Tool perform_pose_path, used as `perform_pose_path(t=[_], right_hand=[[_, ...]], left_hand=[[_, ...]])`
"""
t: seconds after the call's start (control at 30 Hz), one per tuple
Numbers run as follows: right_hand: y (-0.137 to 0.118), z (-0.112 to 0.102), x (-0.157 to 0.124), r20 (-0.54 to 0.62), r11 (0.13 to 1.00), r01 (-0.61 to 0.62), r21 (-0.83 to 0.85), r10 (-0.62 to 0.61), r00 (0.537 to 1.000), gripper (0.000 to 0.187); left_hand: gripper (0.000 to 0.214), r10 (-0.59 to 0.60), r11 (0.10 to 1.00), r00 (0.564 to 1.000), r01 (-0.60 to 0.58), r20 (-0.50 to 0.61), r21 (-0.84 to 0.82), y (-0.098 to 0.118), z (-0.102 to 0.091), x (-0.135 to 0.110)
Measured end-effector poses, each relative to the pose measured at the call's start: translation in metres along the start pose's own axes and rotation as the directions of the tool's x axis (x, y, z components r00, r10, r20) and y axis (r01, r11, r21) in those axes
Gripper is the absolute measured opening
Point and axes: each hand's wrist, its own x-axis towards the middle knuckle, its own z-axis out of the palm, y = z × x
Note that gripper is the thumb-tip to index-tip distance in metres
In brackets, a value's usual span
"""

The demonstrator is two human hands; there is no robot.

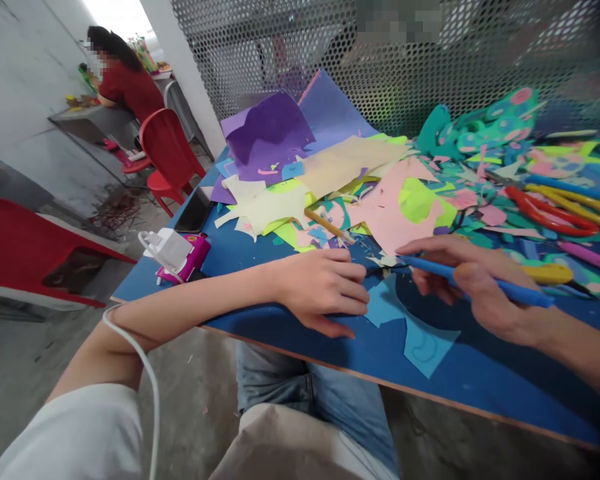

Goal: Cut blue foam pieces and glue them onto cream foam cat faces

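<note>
A slim blue pen (500, 287) is gripped between the thumb and fingers of my right hand (495, 283), above the front of the table. Its tip points left toward my other hand. Palm down on the tabletop lies my left hand (330, 287), fingers slightly bent and thumb apart; nothing shows in its grasp. Just right of its fingertips is a cut light-blue felt piece (427, 340) with a curved edge and a small drawn curve on it. A thin dark thing (383, 270) lies between the hands, too unclear to name.
Felt scraps (275, 203) and purple sheets (267, 137) cover the back of the blue table (290, 340). Red-handled scissors (550, 213) lie at the right. A white charger (165, 250) and a phone (194, 210) are at the left. A person sits beyond a red chair (167, 150).
</note>
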Motion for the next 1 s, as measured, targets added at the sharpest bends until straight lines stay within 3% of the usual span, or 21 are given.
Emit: perform_pose_path(t=[0.1,0.2,0.37,0.43,0.53,0.63,0.73,1.0], right_hand=[[0.01,0.015,0.003,0.068,0.933,-0.059,0.355,0.037,0.997,0.031],[0.011,0.026,0.007,0.061,0.882,-0.103,0.461,0.085,0.995,0.022],[0.006,0.031,0.011,0.024,0.775,-0.099,0.624,0.108,0.994,0.025],[0.006,0.031,0.011,0.01,0.816,-0.095,0.571,0.109,0.994,0.024],[0.007,0.032,0.012,0.003,0.922,-0.133,0.363,0.141,0.99,0.026],[0.005,0.033,0.013,0.04,0.968,-0.15,0.203,0.145,0.989,0.038],[0.003,0.035,0.014,0.095,0.995,-0.085,0.045,0.08,0.992,0.043],[-0.001,0.04,0.01,0.132,0.997,-0.069,-0.032,0.073,0.989,0.042]], left_hand=[[0.049,-0.002,0.999,1.0,0.002,-0.013,0.045,0.005,0.003,-0.004],[0.054,-0.057,0.997,0.998,0.059,-0.034,0.053,0.005,0.004,-0.008],[0.058,-0.069,0.997,0.996,0.071,-0.049,0.03,0.006,0.006,-0.012],[0.057,-0.076,0.996,0.996,0.077,-0.043,0.034,0.008,0.005,-0.012],[0.057,-0.079,0.997,0.997,0.079,-0.018,0.021,0.01,0.002,-0.011],[0.063,-0.082,0.997,0.996,0.082,0.033,-0.007,0.01,0.001,-0.01],[0.066,-0.089,0.995,0.993,0.092,0.072,-0.029,0.01,0.001,-0.01],[0.054,-0.082,0.995,0.997,0.082,0.007,-0.055,0.01,0.002,-0.009]])
